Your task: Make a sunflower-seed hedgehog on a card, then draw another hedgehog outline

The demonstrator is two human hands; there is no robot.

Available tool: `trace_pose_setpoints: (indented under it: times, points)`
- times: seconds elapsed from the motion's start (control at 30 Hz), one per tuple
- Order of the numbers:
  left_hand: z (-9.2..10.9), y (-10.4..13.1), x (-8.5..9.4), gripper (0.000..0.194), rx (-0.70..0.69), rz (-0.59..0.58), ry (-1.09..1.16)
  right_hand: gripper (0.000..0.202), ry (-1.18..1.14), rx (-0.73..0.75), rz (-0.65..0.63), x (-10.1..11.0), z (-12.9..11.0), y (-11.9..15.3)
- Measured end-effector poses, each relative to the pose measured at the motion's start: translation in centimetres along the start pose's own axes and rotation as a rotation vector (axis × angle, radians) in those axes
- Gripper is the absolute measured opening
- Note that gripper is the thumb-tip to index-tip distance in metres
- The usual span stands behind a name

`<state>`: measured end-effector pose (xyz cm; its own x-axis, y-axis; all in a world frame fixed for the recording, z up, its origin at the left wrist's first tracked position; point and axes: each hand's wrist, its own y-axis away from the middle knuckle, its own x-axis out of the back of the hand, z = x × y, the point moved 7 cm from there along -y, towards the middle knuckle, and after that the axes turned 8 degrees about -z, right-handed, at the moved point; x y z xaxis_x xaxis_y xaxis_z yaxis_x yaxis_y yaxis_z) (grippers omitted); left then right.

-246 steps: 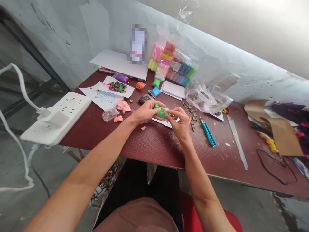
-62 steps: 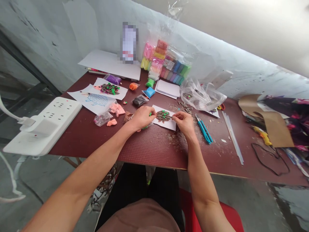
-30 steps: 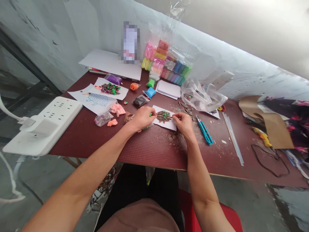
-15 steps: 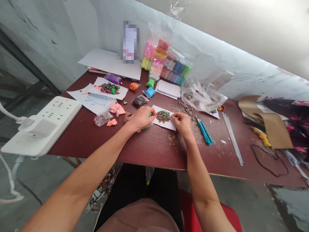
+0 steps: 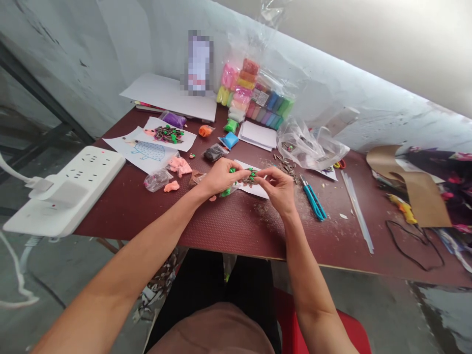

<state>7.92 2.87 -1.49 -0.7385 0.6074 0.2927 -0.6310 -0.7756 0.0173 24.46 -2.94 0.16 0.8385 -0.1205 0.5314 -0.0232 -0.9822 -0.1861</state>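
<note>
Lap: a brown top (image 5: pixel 212 329) and black trousers (image 5: pixel 204 285) fill the bottom centre; a red stool (image 5: pixel 344 329) shows at lower right.
Power strip: the white power strip (image 5: pixel 68 191), with a plug in it, sits at left, overlapping the table corner.
Tabletop: dark red (image 5: pixel 239 231), spanning the middle of the frame.
Left hand: the left hand (image 5: pixel 223 177) is at the centre, fingers curled, thumb reaching the seed cluster; green clay (image 5: pixel 232 170) shows among its fingers, though whether it is gripped cannot be told.
Right hand: the right hand (image 5: pixel 279 189), just right of centre, has thumb and forefinger nearly together at the cluster; anything pinched there is hidden.
Seed cluster: the green-dotted seed cluster (image 5: pixel 250 178) lies between the hands on a white card (image 5: pixel 260 192), partly covered by fingers.
Beside the hands: a green packet (image 5: pixel 226 191) lies below the left hand; peach clay (image 5: pixel 180 166) is farther left; a teal tool (image 5: pixel 313 200) and loose seeds (image 5: pixel 286 167) lie right.
Papers: a drawing of a spiny animal (image 5: pixel 149 151) and a second seed-covered figure (image 5: pixel 167 133) lie left of centre.
Far side: black (image 5: pixel 214 152) and blue (image 5: pixel 229 140) packets, then a clear plastic bag (image 5: pixel 306 150).
Wall: bagged clay blocks (image 5: pixel 243 93) lean at upper centre.
</note>
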Motion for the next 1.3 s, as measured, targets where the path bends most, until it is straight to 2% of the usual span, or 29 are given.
trace_pose_setpoints:
  times: [0.1,0.23,0.33,0.4,0.43,0.5,0.57,0.7,0.93,1.3]
  points:
    - [0.3,-0.1,-0.5,0.034,-0.033,-0.024,0.040,0.020,-0.042,0.071,-0.029,-1.6,-1.2,0.2]
    - [0.3,-0.2,-0.8,0.037,-0.079,-0.032,0.011,0.018,0.018,0.103,0.002,-2.0,-1.6,0.4]
    - [0.0,-0.3,-0.8,0.034,-0.062,-0.038,-0.085,0.019,0.120,0.036,0.060,-0.6,-0.6,0.3]
    - [-0.2,-0.3,-0.1,0.020,-0.047,0.051,-0.213,0.021,0.137,-0.068,0.161,1.2,1.0,0.3]
    - [-0.3,-0.3,0.3,0.022,-0.038,0.103,-0.295,0.022,0.130,-0.127,0.225,2.2,2.0,0.4]
    - [-0.4,-0.3,0.6,0.042,-0.037,0.146,-0.433,0.023,0.130,-0.209,0.269,3.4,3.7,0.5]
    - [-0.7,-0.4,0.2,0.053,-0.028,0.099,-0.514,0.022,0.149,-0.254,0.239,3.5,4.7,0.4]
    - [-1.8,-0.6,-0.6,0.053,0.053,0.011,-0.606,0.023,0.230,-0.279,0.193,2.8,4.9,0.3]
    - [-2.1,-0.7,-0.7,0.043,0.073,0.019,-0.636,0.021,0.227,-0.285,0.131,1.8,4.9,-0.1]
    - [-1.9,-0.6,-0.7,0.044,0.092,0.006,-0.641,0.020,0.131,-0.310,0.122,1.6,5.9,-0.1]
